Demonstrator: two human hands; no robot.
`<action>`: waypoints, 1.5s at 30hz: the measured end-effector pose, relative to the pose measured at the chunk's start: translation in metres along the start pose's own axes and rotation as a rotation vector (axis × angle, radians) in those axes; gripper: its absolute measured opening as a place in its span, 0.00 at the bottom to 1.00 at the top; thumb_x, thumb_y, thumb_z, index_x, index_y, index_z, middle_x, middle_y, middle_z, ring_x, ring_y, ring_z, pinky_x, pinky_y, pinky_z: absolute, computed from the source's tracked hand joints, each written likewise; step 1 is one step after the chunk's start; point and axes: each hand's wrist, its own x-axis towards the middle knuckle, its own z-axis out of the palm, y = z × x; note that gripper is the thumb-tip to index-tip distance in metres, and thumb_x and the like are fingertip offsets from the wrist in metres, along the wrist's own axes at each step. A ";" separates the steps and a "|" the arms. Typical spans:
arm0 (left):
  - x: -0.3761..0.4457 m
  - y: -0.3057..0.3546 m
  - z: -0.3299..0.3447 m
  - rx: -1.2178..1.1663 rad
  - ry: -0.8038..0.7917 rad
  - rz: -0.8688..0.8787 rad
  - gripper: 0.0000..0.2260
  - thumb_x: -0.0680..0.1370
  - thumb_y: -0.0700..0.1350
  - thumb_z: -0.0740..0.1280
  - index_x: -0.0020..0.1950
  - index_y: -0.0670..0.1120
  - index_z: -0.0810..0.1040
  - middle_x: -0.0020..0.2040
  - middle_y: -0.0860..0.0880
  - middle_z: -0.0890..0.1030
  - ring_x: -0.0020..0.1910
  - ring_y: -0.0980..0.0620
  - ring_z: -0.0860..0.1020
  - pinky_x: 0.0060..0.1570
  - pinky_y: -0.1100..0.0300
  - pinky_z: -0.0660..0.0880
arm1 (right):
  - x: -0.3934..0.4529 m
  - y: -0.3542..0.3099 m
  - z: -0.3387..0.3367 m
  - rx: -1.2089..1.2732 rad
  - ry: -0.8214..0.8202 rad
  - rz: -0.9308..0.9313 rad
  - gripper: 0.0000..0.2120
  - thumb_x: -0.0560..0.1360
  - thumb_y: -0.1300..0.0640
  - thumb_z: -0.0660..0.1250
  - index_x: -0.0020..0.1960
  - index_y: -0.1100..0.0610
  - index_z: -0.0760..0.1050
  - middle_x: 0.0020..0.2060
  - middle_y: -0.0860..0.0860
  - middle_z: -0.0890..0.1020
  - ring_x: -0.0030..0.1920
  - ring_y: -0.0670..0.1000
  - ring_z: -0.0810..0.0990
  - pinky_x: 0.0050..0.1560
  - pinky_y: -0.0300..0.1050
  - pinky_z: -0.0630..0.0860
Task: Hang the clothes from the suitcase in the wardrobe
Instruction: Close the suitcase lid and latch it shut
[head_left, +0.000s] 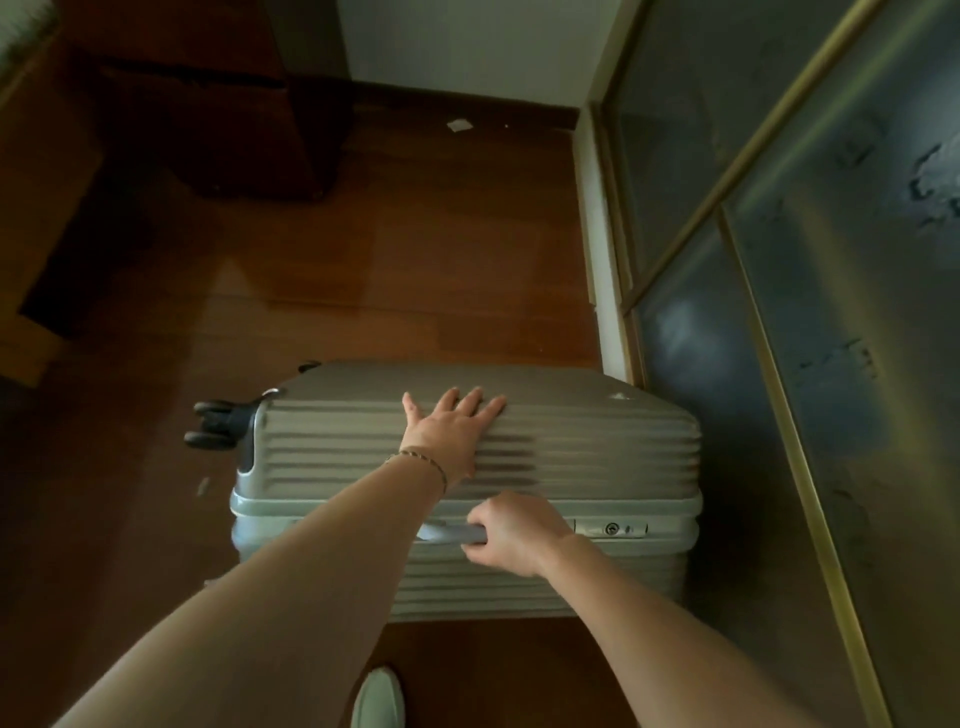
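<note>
the wardrobe (810, 322), with dark glass doors in brass-coloured frames, fills the right side of the view from 1 o'clock down to 5 o'clock, and its doors look closed. the wooden floor (363, 270) takes up the rest. the suitcase (571, 452), a grey ribbed hard shell, sits on its long side at 6 o'clock from the centre of the view, its right end just beside the wardrobe's frame and its wheels (218, 426) sticking out at 9 o'clock. it is closed, so no clothes can be seen.

the step in hand looks like tipping or laying the case flat so it can be opened. to do that well, lower it toward the open floor at 12 o'clock rather than toward the doors, keep the weight on the handle, let the flat palm steady the shell, and ease it down so it does not drop or knock the glass.

the left hand (447, 431) lies flat on the ribbed upper face at 12 o'clock of the handle, fingers straight and spread, pressing and holding nothing. the right hand (511, 532) is curled round the side handle (447, 532), fingers wrapped under it and clamped on. the combination lock (613, 529) sits at 3 o'clock of that hand, untouched.

a light shoe (379, 699) shows at the bottom edge.
</note>
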 end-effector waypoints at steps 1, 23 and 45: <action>0.003 -0.004 -0.004 0.011 -0.011 0.005 0.42 0.77 0.46 0.68 0.77 0.59 0.40 0.79 0.54 0.45 0.78 0.47 0.46 0.67 0.26 0.46 | 0.003 -0.001 -0.007 0.004 -0.008 0.002 0.10 0.75 0.46 0.63 0.39 0.50 0.74 0.33 0.48 0.78 0.35 0.50 0.78 0.37 0.46 0.74; 0.148 -0.039 -0.099 0.038 -0.100 -0.180 0.38 0.79 0.37 0.61 0.77 0.62 0.41 0.79 0.56 0.44 0.78 0.46 0.45 0.67 0.28 0.55 | 0.091 0.051 -0.113 -0.051 0.179 -0.176 0.09 0.75 0.50 0.65 0.48 0.56 0.74 0.42 0.56 0.82 0.44 0.59 0.80 0.41 0.48 0.70; 0.176 -0.090 -0.102 -0.044 -0.200 -0.087 0.46 0.73 0.54 0.72 0.77 0.62 0.39 0.77 0.56 0.34 0.77 0.46 0.36 0.67 0.27 0.53 | 0.136 0.060 -0.107 -0.098 0.392 -0.140 0.13 0.73 0.48 0.70 0.50 0.57 0.74 0.43 0.52 0.82 0.44 0.54 0.81 0.47 0.50 0.73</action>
